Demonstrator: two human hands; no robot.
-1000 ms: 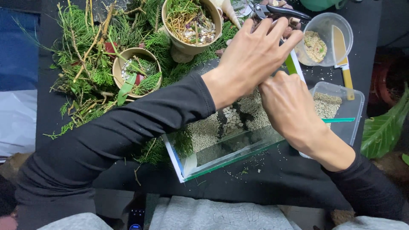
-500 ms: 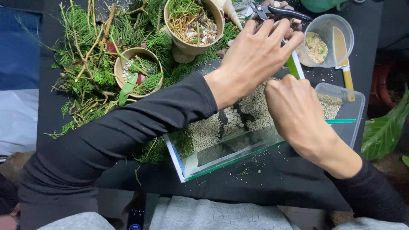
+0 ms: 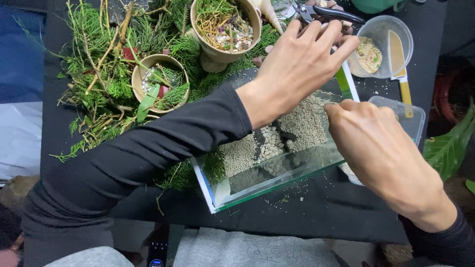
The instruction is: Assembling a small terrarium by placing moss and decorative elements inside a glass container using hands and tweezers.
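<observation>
Inside, the glass tank (image 3: 277, 173) holds pale gravel and white pebbles; left hand (image 3: 302, 62) spread wide, right hand (image 3: 376, 143) curled.

Black desk seen from above, crowded and dim at the edges

The desk (image 3: 346, 207) is covered in a matte black surface scattered with pale grains, lit evenly from overhead (no hard shadows fall). Past its left edge lie a blue cloth (image 3: 22, 54) and a white sheet (image 3: 20, 143). At the right, a broad green leaf (image 3: 450, 143) leans in from the dark, with something reddish (image 3: 445, 96) behind it, too dim to identify.
</observation>
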